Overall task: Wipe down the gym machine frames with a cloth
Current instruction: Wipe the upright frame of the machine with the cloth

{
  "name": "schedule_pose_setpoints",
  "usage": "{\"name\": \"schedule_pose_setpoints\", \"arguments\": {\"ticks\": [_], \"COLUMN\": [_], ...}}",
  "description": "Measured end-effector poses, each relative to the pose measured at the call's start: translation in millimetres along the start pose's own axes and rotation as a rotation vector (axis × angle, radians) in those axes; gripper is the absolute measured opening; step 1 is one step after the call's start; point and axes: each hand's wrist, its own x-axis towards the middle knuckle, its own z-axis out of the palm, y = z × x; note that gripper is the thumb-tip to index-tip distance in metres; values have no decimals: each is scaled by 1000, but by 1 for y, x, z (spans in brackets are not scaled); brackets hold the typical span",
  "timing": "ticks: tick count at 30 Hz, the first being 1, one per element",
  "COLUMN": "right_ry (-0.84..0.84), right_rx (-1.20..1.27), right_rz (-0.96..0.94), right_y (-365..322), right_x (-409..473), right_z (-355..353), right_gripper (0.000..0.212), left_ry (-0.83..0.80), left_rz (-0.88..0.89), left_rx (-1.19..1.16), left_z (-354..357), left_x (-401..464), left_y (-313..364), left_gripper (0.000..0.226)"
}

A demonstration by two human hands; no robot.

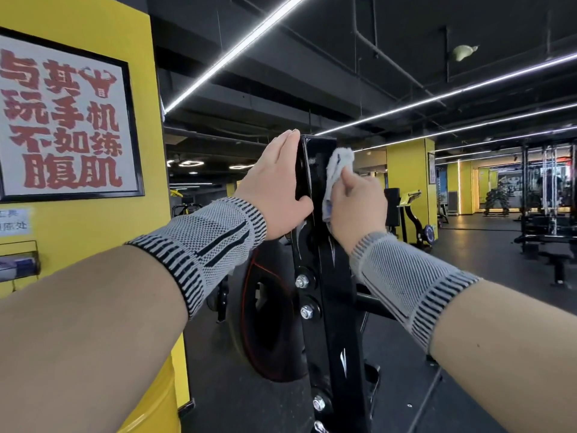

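A glossy black upright post (pixel 324 276) of a gym machine frame rises in front of me, with bolts down its left face. My left hand (pixel 278 189) lies against the post's left side near the top, fingers straight and thumb hooked round the front edge. My right hand (pixel 359 204) grips a bunched pale grey cloth (pixel 338 170) and presses it on the post's front right face just below the top. Both wrists wear grey knitted bands.
A black weight plate with a red ring (pixel 268 320) hangs behind the post at the left. A yellow pillar with a framed poster (pixel 65 120) stands close on the left. Yellow and black machines (pixel 409 210) and racks (pixel 543 195) fill the right background on dark floor.
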Motion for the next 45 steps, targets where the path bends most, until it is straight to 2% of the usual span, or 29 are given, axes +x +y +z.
{"name": "schedule_pose_setpoints", "arguments": {"ticks": [4,5,11,12,16,22,23,27,28,31,33,37,40,43,45], "right_ry": [61,65,-4,-32,7,13,-6,7,8,22,13,-54,19,47,149], "right_rx": [77,80,46,83,97,58,55,42,36,38,37,37,25,-37,-184], "right_rz": [-287,-300,44,25,-259,48,38,-240,-252,-95,-53,-224,-348,-418,-565], "right_y": [-2,-3,13,14,14,21,22,19,20,22,24,19,7,-12,-18], "right_x": [-30,-24,-4,-17,-46,-36,-44,-65,-58,-37,-43,-79,-53,-18,-8], "right_z": [0,-2,9,9,5,7,8,9,8,7,7,6,5,6,5], "right_gripper": [22,21,24,24,21,23,24,22,23,30,30,20,16,27,28], "left_ry": [37,39,11,9,41,6,1,6,6,-5,-18,-40,-38,-52,-49], "left_rz": [8,9,17,19,22,22,22,10,9,8,6,-9,-10,-28,-21], "left_rx": [-48,-53,2,0,-14,56,56,28,23,19,26,2,-59,-142,-178], "left_z": [2,3,1,1,4,2,3,6,7,6,5,3,0,-11,-17], "left_x": [0,0,-1,0,1,-1,-1,0,0,0,-1,0,1,2,3], "left_y": [1,1,-1,-1,-2,0,0,-1,-2,-2,-2,-4,-8,-11,-15], "left_gripper": [95,95,98,98,98,102,102,102,101,99,99,98,87,82,81]}}
